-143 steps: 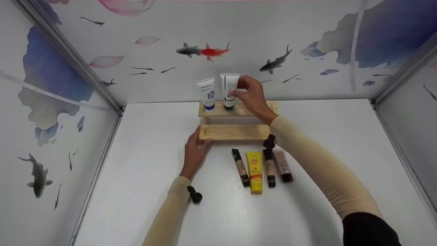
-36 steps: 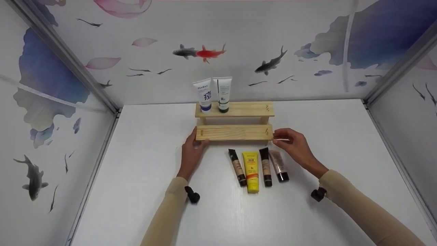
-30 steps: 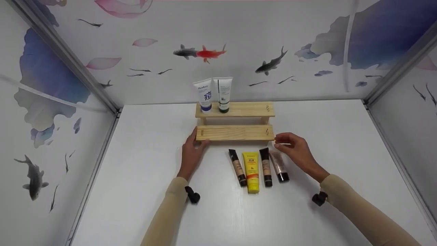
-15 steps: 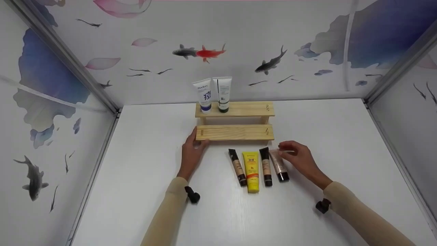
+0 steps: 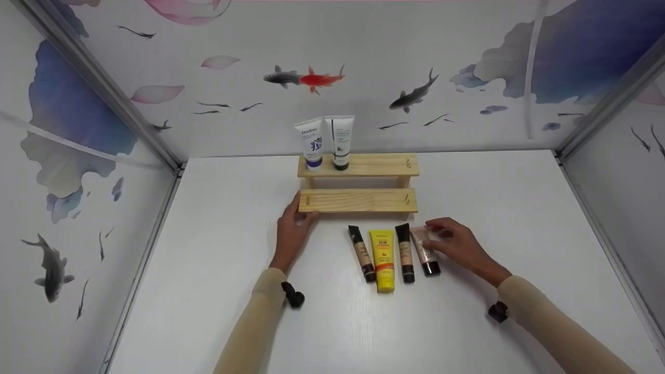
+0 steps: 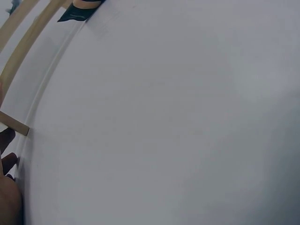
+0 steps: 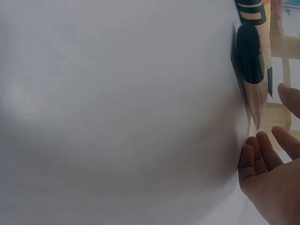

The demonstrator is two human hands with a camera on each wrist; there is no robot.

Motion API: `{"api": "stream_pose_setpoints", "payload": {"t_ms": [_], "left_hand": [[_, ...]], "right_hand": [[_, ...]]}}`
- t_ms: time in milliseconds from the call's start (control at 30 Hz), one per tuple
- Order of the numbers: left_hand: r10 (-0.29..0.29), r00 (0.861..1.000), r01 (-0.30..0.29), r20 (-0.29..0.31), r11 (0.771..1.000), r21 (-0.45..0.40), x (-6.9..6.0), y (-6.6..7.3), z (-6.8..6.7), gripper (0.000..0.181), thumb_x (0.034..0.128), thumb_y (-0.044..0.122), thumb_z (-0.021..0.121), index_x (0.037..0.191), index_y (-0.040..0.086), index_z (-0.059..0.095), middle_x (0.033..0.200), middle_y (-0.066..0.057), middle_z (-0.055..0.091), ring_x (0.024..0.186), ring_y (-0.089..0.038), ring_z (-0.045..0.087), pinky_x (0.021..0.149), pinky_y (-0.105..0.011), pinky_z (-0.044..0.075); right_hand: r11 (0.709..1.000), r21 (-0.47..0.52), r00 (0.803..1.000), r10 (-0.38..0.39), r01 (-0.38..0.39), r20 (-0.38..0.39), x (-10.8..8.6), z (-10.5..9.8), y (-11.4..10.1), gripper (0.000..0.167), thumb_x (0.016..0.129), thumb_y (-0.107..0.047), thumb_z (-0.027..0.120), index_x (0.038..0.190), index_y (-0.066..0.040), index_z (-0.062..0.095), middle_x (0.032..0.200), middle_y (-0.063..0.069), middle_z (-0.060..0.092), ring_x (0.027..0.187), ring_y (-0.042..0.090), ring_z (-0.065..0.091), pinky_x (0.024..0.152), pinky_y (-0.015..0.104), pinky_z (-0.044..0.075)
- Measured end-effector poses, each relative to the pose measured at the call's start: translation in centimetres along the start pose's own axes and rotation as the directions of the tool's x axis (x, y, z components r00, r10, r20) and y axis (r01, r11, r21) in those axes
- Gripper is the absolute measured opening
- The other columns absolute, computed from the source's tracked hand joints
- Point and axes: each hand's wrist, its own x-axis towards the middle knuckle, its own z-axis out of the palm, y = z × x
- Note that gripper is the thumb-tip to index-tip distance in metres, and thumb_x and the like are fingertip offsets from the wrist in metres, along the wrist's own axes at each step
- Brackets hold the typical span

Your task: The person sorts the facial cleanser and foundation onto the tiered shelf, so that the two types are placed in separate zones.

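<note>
Since the frames of about a second ago, the right hand (image 5: 457, 246) had moved down from the right end of the wooden rack (image 5: 358, 201) to the pinkish tube (image 5: 427, 259), while the left hand (image 5: 292, 234) had stayed at the rack's left end. The head view set the right thumb over the tube's edge; only the right wrist view revealed a wide gap between thumb and fingers, with nothing pinched between them. Whether the thumb touched the tube could not be told. The left hand held the lower board, thumb at its front edge; the left wrist view added a short wooden piece (image 6: 14, 123) beside the fingers, unseen from above.

From the head, the pinkish tube lay on the white table (image 5: 332, 322), rightmost of four, its flat end toward the rack and its black cap toward the person. The right wrist view gave that cap's rounded, glossy end and the body narrowing behind it. Next to it lay a slim dark-capped tube (image 5: 404, 254), then a yellow tube (image 5: 384, 259) and another slim tube (image 5: 362, 254). Two white tubes, one blue-capped (image 5: 313, 140), one dark-capped (image 5: 340, 137), stood on the upper board.
</note>
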Motion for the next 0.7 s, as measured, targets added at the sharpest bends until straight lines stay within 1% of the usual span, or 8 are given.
{"api": "stream_pose_setpoints", "payload": {"t_ms": [133,267,333,433,533,700], "left_hand": [[-0.002,1.0,0.002,-0.001,1.0,-0.001,0.0,0.1,0.0,0.086,0.1054,0.048,0.075,0.174,0.013,0.035,0.17,-0.011,0.049,0.152,-0.026,0.051,0.129,-0.046,0.038],[-0.002,1.0,0.002,-0.001,1.0,-0.003,0.0,0.1,0.0,0.086,0.1056,0.048,0.074,0.173,0.012,0.035,0.169,-0.01,0.05,0.149,-0.026,0.054,0.128,-0.045,0.039],[-0.004,1.0,0.004,-0.004,1.0,0.004,0.0,0.1,0.0,0.087,0.1055,0.049,0.074,0.173,0.011,0.035,0.169,-0.01,0.049,0.15,-0.026,0.053,0.128,-0.044,0.039],[-0.01,1.0,0.01,-0.002,1.0,0.021,0.0,0.2,0.0,0.087,0.1057,0.05,0.073,0.173,0.012,0.035,0.171,-0.01,0.048,0.155,-0.026,0.048,0.13,-0.043,0.036],[-0.014,1.0,0.014,-0.001,0.999,0.032,0.0,0.3,0.0,0.086,0.106,0.05,0.073,0.174,0.013,0.034,0.172,-0.009,0.046,0.158,-0.026,0.044,0.131,-0.042,0.034],[-0.008,1.0,0.008,0.002,1.0,0.018,0.0,0.3,-0.1,0.085,0.1067,0.048,0.072,0.174,0.013,0.034,0.171,-0.009,0.047,0.156,-0.025,0.046,0.131,-0.043,0.035]], "right_hand": [[0.999,-0.037,1.0,-0.018,0.019,0.017,0.1,-0.2,0.5,0.058,0.098,-0.025,0.088,0.145,-0.001,0.066,0.138,0.013,0.069,0.124,0.03,0.063,0.109,0.044,0.052],[0.998,-0.067,0.999,-0.017,0.02,0.04,0.3,-0.4,0.8,0.059,0.098,-0.029,0.088,0.146,-0.003,0.066,0.135,0.012,0.068,0.12,0.029,0.061,0.105,0.043,0.052],[0.997,-0.069,0.998,-0.018,0.022,0.052,0.5,-0.5,0.8,0.06,0.098,-0.03,0.088,0.146,-0.003,0.066,0.133,0.013,0.068,0.117,0.029,0.06,0.102,0.041,0.051],[0.997,-0.069,0.997,-0.025,0.03,0.073,0.7,-0.7,0.9,0.06,0.097,-0.029,0.089,0.146,-0.002,0.067,0.13,0.012,0.067,0.114,0.027,0.058,0.098,0.036,0.05],[0.996,-0.078,0.995,-0.027,0.034,0.094,0.9,-0.9,0.9,0.06,0.097,-0.03,0.089,0.146,-0.002,0.068,0.128,0.012,0.066,0.112,0.026,0.056,0.095,0.033,0.049],[0.993,-0.113,0.992,-0.011,0.026,0.129,1.2,-1.0,0.5,0.06,0.098,-0.029,0.089,0.147,-0.001,0.067,0.129,0.012,0.065,0.111,0.027,0.054,0.095,0.037,0.048]]}}
